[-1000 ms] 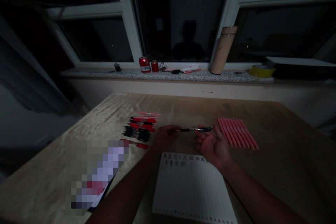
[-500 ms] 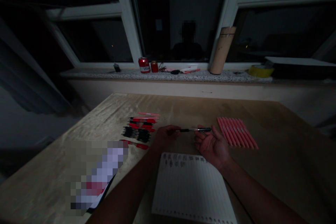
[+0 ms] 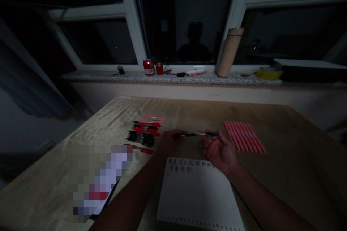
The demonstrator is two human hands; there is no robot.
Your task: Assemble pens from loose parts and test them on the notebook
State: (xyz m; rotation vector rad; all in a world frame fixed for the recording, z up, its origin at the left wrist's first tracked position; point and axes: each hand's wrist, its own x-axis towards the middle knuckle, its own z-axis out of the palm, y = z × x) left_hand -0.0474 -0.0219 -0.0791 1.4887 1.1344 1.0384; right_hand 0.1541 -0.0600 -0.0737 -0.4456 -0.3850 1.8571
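A black pen (image 3: 202, 134) is held level above the wooden table (image 3: 284, 162), just beyond a white lined notepad (image 3: 197, 195). My left hand (image 3: 172, 140) is closed on the pen's left end. My right hand (image 3: 219, 149), palm up with fingers curled, pinches the pen's right end. To the left lies a loose cluster of red and black pens (image 3: 145, 131). A neat row of several pink pens (image 3: 245, 136) lies to the right of my right hand.
A blurred-out object (image 3: 99, 180) lies on the table at the left. The stone windowsill (image 3: 173, 77) carries a red can (image 3: 148, 67), a cardboard tube (image 3: 230, 52), a yellow tape roll (image 3: 269, 73) and small items. The room is dark.
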